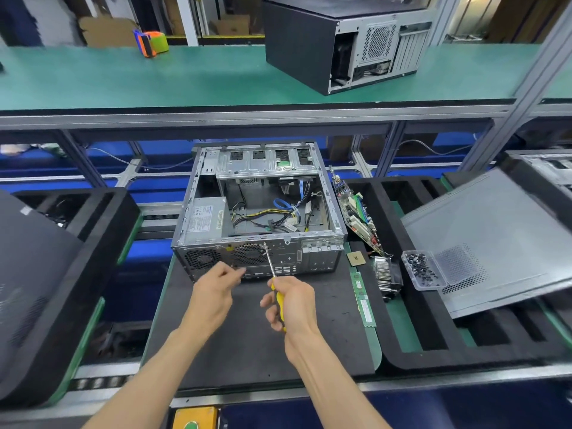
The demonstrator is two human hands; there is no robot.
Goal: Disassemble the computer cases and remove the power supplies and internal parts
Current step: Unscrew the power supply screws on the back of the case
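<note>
An open grey computer case (322, 255) lies on its side on the black mat (247, 342), rear panel facing me. Inside sit a grey power supply (204, 218) at the left and loose coloured cables (278, 215). My right hand (294, 305) grips a yellow-handled screwdriver (268, 258), whose shaft points up at the rear panel near the fan grille. My left hand (213, 289) hovers just in front of the rear panel, fingertips pinched together; whether it holds a screw is too small to tell.
A removed motherboard (356, 212) leans against the case's right side. Near it lie a CPU chip (356, 259), a heatsink (385, 275), a memory stick (366, 308), a clear box of screws (422, 269) and a grey side panel (495, 230). Another case (343, 41) stands on the green shelf.
</note>
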